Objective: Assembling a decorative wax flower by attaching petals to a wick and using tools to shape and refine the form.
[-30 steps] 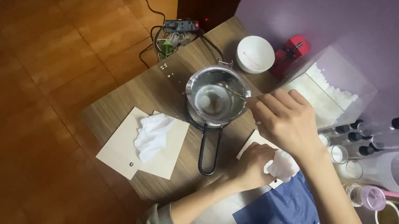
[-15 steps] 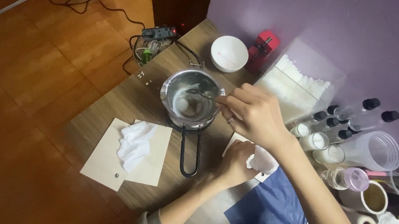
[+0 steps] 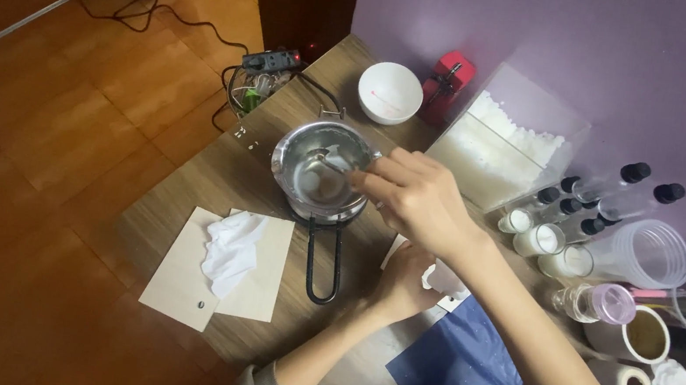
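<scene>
A small metal pot (image 3: 321, 172) with a black handle is set on the table (image 3: 213, 175); its contents cannot be made out. Behind the pot, a white bowl (image 3: 390, 93) is seen, and beside that a clear box (image 3: 509, 139) of white flakes. The right hand (image 3: 417, 200) is held over the pot's rim, fingers pinched on a thin tool. The left hand (image 3: 404, 280), just in front of the pot, is closed on a white wad (image 3: 444, 280).

Warm, dim indoor light, softly blurred

You see glare inside the metal pot (image 3: 321, 172), a dark top left corner, faint shadows under your right hand (image 3: 421, 201), and slight wide-angle bending at the edges.
</scene>
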